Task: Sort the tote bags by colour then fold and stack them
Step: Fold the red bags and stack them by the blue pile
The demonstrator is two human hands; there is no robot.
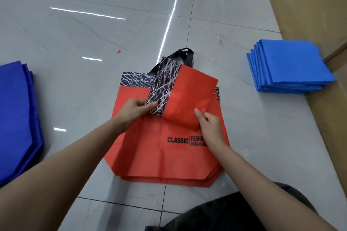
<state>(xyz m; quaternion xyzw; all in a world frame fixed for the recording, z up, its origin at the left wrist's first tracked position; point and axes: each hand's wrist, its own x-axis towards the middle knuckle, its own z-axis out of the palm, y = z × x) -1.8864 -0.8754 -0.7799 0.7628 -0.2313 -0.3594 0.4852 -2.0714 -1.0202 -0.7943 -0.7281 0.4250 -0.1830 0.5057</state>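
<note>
1. Centre of frame: a red tote bag (159, 155) lies flat on the grey tiled floor (93, 30), its black handles (185, 55) pointing toward the top of the frame. From my remote seat I make out layered red edges under it at the bottom, which look like more red bags.
2. The bag's right-hand side is turned over toward the middle, so the patterned band (163, 84) runs diagonally down the fold.
3. The left hand (134, 111) pinches the band's lower end between thumb and fingers. The right hand (211, 124) clamps the near edge of the red flap, thumb on top and fingers curled beneath.
4. My read on handling: the sheet is thin, light and soft, yet stiff enough to keep a crease, and it probably slides on polished tile. I would take hold at the flap's edges and corners, then press along the fold. The loose handles want tucking in.
5. Elsewhere, a folded light-blue stack (289, 65) sits at the right of the frame and a dark-blue pile (15, 118) at the left edge.
</note>
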